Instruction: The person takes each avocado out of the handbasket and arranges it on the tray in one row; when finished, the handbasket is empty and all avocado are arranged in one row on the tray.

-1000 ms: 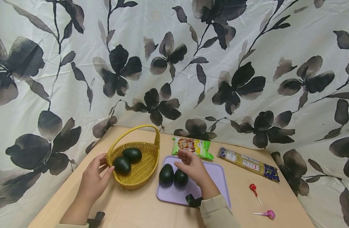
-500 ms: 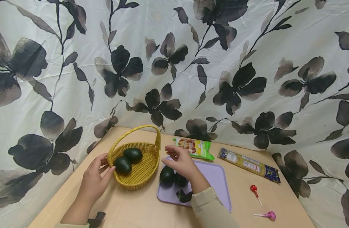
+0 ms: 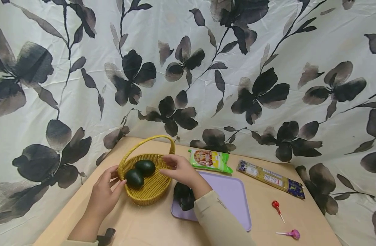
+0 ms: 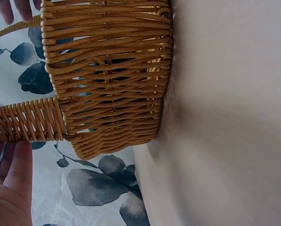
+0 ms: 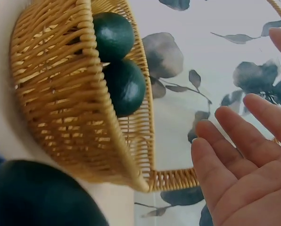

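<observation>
My left hand (image 3: 105, 191) grips the base of the handle on a yellow wicker basket (image 3: 148, 198). In the left wrist view, its fingers (image 4: 19, 162) lie against one side of the woven handle (image 4: 29, 120). Inside the basket lie two dark green avocados, one behind (image 3: 145, 167) and one in front (image 3: 134, 178). Over the basket's right rim hangs my right hand (image 3: 181, 171), fingers extended and holding nothing; the right wrist view shows its palm (image 5: 253, 179). Another avocado (image 5: 41, 197) appears blurred there, low at the left. My right wrist partly hides the dark avocados on the lilac tray.
The lilac tray (image 3: 231, 194) sits right of the basket. Behind it lies a green snack packet (image 3: 210, 160), with a long pasta packet (image 3: 270, 177) farther right. Two lollipops, red (image 3: 275, 204) and pink (image 3: 294, 234), lie at the front right. A floral cloth hangs behind.
My right hand has moved left, from above the avocados on the tray to above the basket's right rim. The left hand stays at the basket's handle.
</observation>
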### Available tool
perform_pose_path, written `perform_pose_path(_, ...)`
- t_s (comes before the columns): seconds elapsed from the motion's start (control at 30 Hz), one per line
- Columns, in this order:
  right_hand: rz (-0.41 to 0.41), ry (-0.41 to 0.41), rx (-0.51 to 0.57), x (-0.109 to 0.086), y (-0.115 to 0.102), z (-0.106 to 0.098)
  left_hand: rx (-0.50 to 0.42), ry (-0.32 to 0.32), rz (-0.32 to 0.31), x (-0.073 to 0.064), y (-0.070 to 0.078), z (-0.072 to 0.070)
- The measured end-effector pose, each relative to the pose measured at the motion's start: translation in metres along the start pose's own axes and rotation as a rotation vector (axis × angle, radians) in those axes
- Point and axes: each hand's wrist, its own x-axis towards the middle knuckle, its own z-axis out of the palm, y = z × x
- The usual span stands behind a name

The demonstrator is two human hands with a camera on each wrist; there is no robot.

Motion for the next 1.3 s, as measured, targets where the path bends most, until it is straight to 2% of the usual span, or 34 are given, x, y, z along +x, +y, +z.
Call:
perform_pose_path(0.3,0.012,-0.049,-0.039,0.019,-0.003,0.011,-0.012,-0.003,0.001,0.000,0.000,0.001)
perform_pose_path(0.63,0.033,-0.109,-0.007,0.037,-0.005,0.027,-0.025,-0.012,-0.009,0.000,-0.002,0.000)
perform_pose_path(1.07,0.100,-0.116,-0.077,0.052,-0.010,0.044,-0.028,-0.046,-0.043,0.000,-0.002,-0.001)
perform_pose_path(1.3,0.092,-0.170,-0.090,0.065,-0.006,0.051,-0.032,-0.049,-0.043,0.001,-0.002,0.000)
